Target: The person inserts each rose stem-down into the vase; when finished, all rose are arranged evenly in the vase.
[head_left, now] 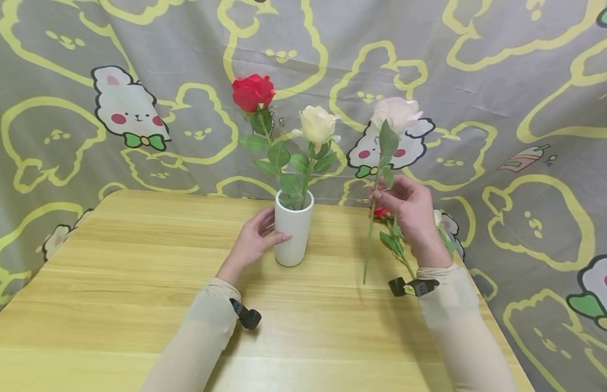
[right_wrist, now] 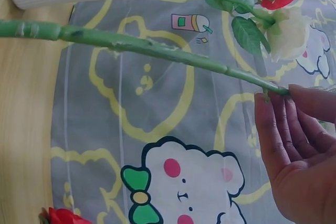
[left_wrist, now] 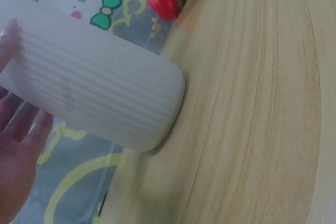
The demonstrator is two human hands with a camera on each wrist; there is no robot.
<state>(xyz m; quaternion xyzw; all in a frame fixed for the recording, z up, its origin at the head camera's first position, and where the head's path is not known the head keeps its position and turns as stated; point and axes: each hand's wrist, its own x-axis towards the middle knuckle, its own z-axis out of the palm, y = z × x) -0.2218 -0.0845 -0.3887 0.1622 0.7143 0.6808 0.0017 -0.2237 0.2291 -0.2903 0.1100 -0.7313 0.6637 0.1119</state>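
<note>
A white ribbed vase (head_left: 291, 234) stands upright on the table, holding a red rose (head_left: 253, 93) and a cream-white rose (head_left: 319, 126). My left hand (head_left: 256, 237) grips the vase from its left, thumb in front and fingers behind; the left wrist view shows the vase base (left_wrist: 163, 103) on the wood. To the right of the vase, my right hand (head_left: 406, 204) holds up a pale pink rose (head_left: 395, 114) by its stem. Thumb and fingertips pinch that green stem (right_wrist: 157, 51) in the right wrist view, its lower end hanging down over the table.
Under and behind my right forearm lie more flowers, among them a red rose (head_left: 382, 213) with leafy stems (head_left: 394, 242) and a white bloom (head_left: 438, 217). The wooden table (head_left: 137, 283) backs onto a grey curtain (head_left: 186, 65) with bear and rabbit drawings.
</note>
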